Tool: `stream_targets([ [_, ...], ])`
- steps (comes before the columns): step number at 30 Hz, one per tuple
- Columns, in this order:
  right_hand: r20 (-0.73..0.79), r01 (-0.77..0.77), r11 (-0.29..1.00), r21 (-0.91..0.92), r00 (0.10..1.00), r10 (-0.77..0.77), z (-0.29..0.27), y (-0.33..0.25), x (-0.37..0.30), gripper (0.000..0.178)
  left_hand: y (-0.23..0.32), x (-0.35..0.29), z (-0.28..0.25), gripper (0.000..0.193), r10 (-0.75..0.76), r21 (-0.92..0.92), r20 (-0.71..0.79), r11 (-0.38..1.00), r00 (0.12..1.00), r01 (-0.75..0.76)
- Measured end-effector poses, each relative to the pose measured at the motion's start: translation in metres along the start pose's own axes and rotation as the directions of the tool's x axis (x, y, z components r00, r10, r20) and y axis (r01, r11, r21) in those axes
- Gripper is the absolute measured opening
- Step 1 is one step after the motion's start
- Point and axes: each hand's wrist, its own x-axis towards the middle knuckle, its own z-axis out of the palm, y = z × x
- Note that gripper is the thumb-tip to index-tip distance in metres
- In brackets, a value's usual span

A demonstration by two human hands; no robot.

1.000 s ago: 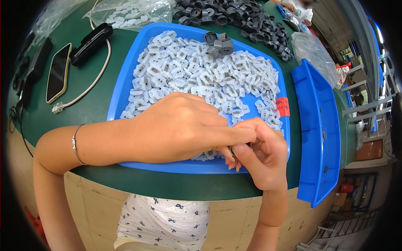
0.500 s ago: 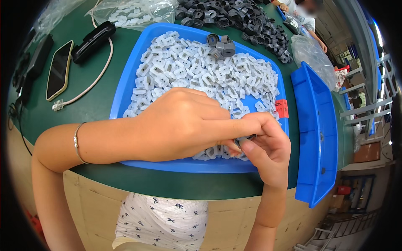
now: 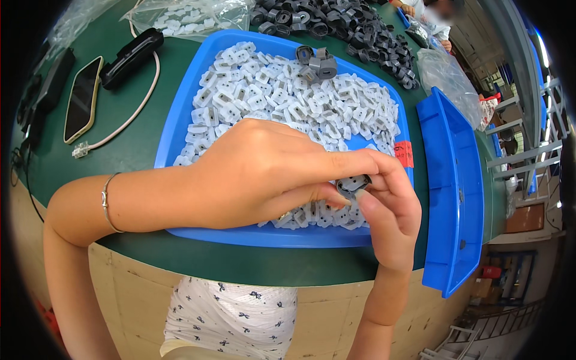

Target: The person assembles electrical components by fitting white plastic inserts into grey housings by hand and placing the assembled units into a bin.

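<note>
A green table (image 3: 240,264) stands over beige floor (image 3: 129,279), with grey metalwork (image 3: 524,72) and probably a tube light (image 3: 543,54) beyond.

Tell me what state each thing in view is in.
Dark ring: held, partly hidden
Right hand: pinching the dark ring
Left hand: beside the dark ring, grip unclear
Bracelet: worn on left wrist
White pieces: loose, heaped
Blue tray: loaded, partly bare
Grey parts in tray: resting on white pieces
Dark parts beyond: loosely piled
Phone: face up, screen dark
Cable plug: unplugged
Blue bin: open, holding small bits
</note>
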Motion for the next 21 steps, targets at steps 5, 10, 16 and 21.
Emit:
stream_targets([
  [5, 0.03, 0.022, 0.987, -0.158, 0.999, -0.017, -0.004, 0.008, 0.003, 0.033, -0.003, -0.002, 0.003, 0.042, 0.03, 0.039, 0.009, 0.999, 0.999, -0.031],
  [10, -0.008, -0.017, 0.985, -0.17, 1.0, 0.016, -0.003, 0.008, 0.006, 0.028, -0.004, -0.004, 0.004, 0.042, 0.016, 0.061, 0.017, 0.998, 1.0, -0.017],
  [16, -0.407, 0.222, 0.965, -0.143, 0.875, -0.262, -0.021, 0.012, 0.016, 0.029, 0.003, 0.002, -0.002, 0.046, -0.334, -0.165, 0.155, 0.919, 0.93, 0.358],
  [21, -0.808, 0.39, 0.921, -0.009, 0.539, -0.236, -0.074, 0.006, 0.017, 0.035, -0.021, 0.004, -0.008, 0.041, -0.224, 0.103, 0.101, 0.971, 0.969, 0.214],
])
